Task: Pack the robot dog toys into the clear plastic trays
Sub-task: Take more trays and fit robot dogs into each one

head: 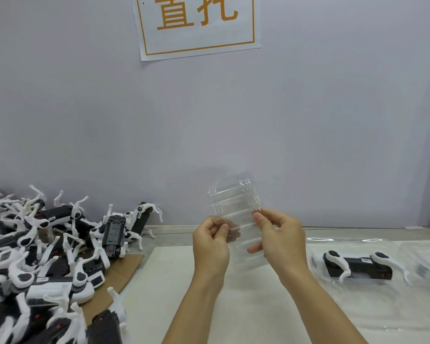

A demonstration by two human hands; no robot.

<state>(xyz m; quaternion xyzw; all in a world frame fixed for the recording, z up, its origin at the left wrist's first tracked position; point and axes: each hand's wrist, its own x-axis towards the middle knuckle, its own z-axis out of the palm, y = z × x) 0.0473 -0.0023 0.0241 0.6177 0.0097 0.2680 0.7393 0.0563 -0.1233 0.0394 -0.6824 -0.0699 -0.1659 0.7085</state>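
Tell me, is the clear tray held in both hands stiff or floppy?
Probably light and bendy: the clear tray looks thin, and both hands lift it by fingertip pinches. Its moulded ribs likely add some stiffness.

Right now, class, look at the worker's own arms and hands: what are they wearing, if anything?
Nothing shows on them. The left hand and right hand are bare, with no gloves, rings or watch visible. Both forearms are uncovered to the frame's bottom edge, no sleeve in view. Fingernails are short and unpainted.
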